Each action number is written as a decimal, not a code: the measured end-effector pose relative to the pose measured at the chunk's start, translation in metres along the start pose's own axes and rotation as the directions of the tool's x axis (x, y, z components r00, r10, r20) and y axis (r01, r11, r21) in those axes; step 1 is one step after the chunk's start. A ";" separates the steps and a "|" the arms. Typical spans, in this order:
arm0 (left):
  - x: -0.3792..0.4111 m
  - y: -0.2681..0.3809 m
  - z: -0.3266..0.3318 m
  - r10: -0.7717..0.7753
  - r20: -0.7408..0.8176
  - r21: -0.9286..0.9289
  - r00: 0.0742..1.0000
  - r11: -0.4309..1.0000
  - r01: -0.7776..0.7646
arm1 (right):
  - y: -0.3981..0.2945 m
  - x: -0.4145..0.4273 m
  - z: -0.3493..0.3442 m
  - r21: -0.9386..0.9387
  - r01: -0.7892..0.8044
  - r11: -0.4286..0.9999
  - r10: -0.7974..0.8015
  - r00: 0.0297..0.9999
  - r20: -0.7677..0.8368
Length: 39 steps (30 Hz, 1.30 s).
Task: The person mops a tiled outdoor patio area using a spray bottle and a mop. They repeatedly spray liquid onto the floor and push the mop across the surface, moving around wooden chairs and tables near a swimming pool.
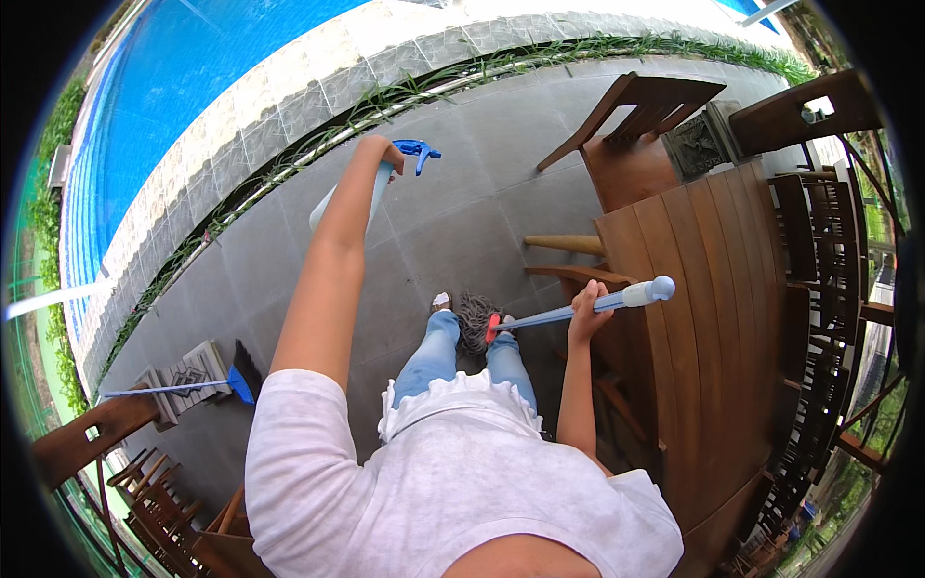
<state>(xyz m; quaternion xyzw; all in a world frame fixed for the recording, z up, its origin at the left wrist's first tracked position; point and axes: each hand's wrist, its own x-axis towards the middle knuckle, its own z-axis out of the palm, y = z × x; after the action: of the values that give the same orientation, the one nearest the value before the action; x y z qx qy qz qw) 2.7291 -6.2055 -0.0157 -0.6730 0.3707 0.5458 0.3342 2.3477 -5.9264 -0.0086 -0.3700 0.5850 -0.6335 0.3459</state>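
Note:
My left hand [384,153] is stretched out ahead over the tiled floor, closed around the neck of a spray bottle [379,189]. The bottle has a pale body and a blue trigger head [418,152] that points right; my forearm hides part of it. At the right, my right hand [590,311] grips the light blue handle [549,317] of a string mop near its capped top end. The mop's grey strands [474,322] rest on the floor by my feet, below a red clamp [493,328].
A long wooden table [694,303] stands close on my right, with a wooden chair [629,166] at its far end. To the left, a blue broom [241,384] leans by a post base [191,379]. Beyond a grass strip [347,119] lies a swimming pool [195,94].

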 end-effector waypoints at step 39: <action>0.010 -0.140 0.039 0.105 -0.392 0.049 0.914 0.994 -0.093 | -0.003 -0.048 0.063 -0.024 0.051 0.998 -0.050 0.996 0.070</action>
<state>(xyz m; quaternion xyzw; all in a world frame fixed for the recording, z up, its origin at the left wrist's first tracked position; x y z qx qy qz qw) 2.8320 -6.1034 -0.0258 -0.7445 0.4720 0.4097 0.2347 2.4257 -5.9151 -0.0061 -0.4108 0.5711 -0.6212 0.3452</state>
